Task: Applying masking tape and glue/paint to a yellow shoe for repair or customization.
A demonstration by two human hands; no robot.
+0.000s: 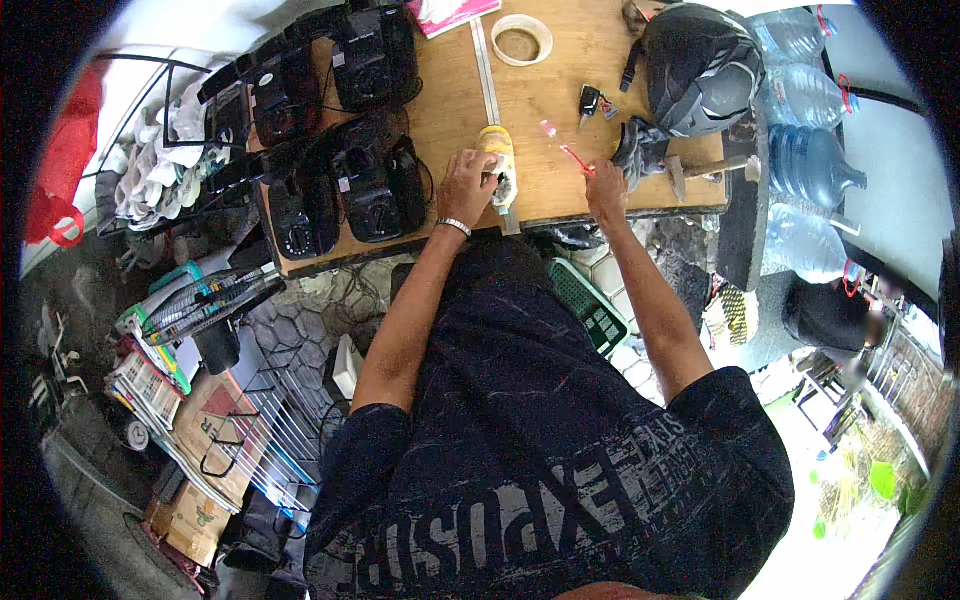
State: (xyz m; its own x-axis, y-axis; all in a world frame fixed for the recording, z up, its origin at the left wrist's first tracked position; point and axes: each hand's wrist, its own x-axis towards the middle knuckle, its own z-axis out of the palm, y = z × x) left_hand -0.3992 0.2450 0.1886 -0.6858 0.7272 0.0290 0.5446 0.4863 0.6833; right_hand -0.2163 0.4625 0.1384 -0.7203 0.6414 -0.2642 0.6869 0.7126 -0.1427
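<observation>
My left hand (468,188) is at the table's front edge, its fingers curled against a long white object with a yellow end (497,146) and a dark patch. I cannot make out exactly what this object is. To the right, my right hand (606,192) is closed round the near end of a slim red and white toothbrush (570,154). The toothbrush points up and to the left, apart from the white and yellow object. Part of that object is hidden behind my left fingers.
Several black appliances with dials (378,190) crowd the table's left side. A white bowl (521,41), keys (590,103), a black helmet (703,70) and a hammer (705,170) lie around the wooden table (545,85). Large water bottles (815,170) stand at right, a green basket (588,308) below.
</observation>
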